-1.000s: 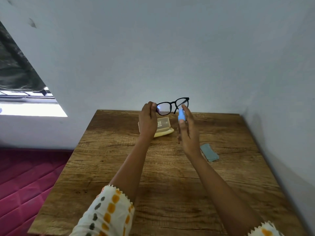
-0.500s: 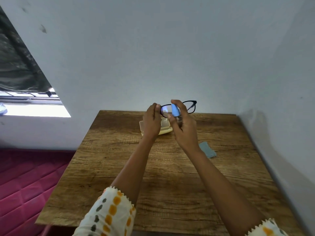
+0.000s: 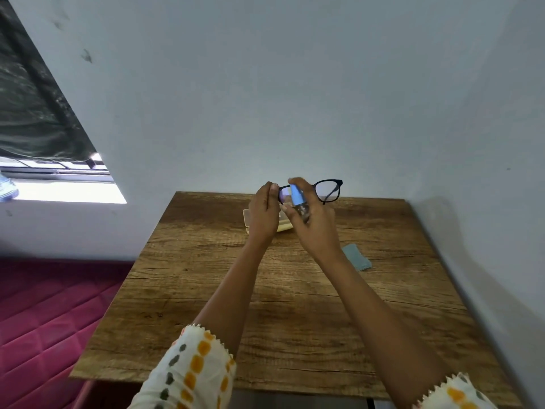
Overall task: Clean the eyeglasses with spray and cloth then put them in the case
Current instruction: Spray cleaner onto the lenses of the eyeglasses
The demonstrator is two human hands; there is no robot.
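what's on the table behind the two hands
A pale yellow glasses case sits on the wooden table, showing only at its left end and lower edge. The left hand and right hand cover the rest, so its contents cannot be seen.

It looked like a room in a home. A wooden tabletop (image 3: 206,290) stood in a corner of plain pale walls (image 3: 265,98). A quilted pink mattress (image 3: 44,320) lay beside it under a curtained window (image 3: 59,184).
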